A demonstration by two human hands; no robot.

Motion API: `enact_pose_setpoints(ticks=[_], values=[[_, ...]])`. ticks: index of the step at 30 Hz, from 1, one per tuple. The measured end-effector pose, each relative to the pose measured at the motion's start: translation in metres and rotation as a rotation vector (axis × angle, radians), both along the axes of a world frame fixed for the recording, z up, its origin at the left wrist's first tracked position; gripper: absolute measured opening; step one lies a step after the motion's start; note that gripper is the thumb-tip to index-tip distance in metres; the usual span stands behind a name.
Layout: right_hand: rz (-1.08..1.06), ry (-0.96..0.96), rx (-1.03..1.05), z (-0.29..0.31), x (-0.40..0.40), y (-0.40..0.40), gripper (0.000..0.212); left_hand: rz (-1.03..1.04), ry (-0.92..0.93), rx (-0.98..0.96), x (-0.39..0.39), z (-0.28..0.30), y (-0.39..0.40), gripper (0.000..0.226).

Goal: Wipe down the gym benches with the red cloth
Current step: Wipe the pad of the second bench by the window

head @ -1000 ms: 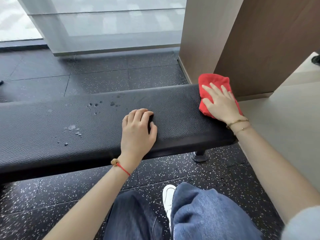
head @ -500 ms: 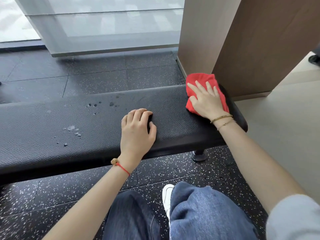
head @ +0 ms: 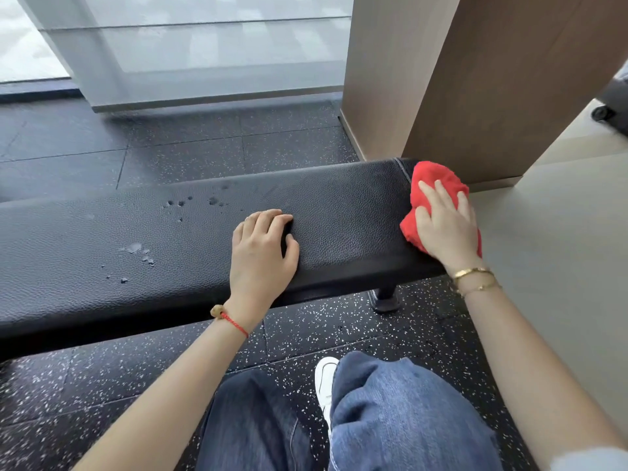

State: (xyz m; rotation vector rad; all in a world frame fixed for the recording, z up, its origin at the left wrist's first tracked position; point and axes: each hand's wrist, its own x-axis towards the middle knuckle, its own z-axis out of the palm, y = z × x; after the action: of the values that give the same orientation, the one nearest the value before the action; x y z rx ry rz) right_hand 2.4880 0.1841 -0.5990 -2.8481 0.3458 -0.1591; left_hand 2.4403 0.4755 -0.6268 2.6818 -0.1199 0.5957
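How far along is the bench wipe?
Early on. In hand: the right hand presses the red cloth flat over the right end of the black bench. The left hand rests on the pad mid-bench, fingers curled, holding nothing. Left: the droplets near the front and a second cluster of spots near the back edge are unwiped. No other bench is in view.

Gym: padded bench (head: 170, 253), speckled rubber floor (head: 339, 338)
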Motion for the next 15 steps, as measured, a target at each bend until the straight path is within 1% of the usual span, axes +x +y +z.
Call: enact_pose_setpoints(ticks=[2,5,8,12,13,15], values=[[-0.022,0.044,0.042,0.006,0.029,0.002,0.051,0.001,0.011,0.005,-0.001,0.001,-0.001,0.032],[0.070,0.068,0.002,0.008,0.044,0.015,0.051,0.004,0.013,0.013,-0.002,0.001,-0.002,0.032],[0.238,0.059,-0.057,0.005,0.023,0.027,0.052,0.006,0.011,0.011,-0.002,0.001,-0.001,0.032],[0.457,0.024,-0.061,0.002,-0.031,0.023,0.054,-0.007,0.020,0.001,-0.002,0.001,0.000,0.031],[0.469,0.011,-0.065,0.001,-0.040,0.018,0.055,-0.011,0.021,-0.005,-0.002,0.001,0.000,0.031],[0.425,-0.003,-0.056,0.001,-0.038,0.007,0.055,-0.019,0.029,-0.020,-0.002,0.002,0.002,0.032]])
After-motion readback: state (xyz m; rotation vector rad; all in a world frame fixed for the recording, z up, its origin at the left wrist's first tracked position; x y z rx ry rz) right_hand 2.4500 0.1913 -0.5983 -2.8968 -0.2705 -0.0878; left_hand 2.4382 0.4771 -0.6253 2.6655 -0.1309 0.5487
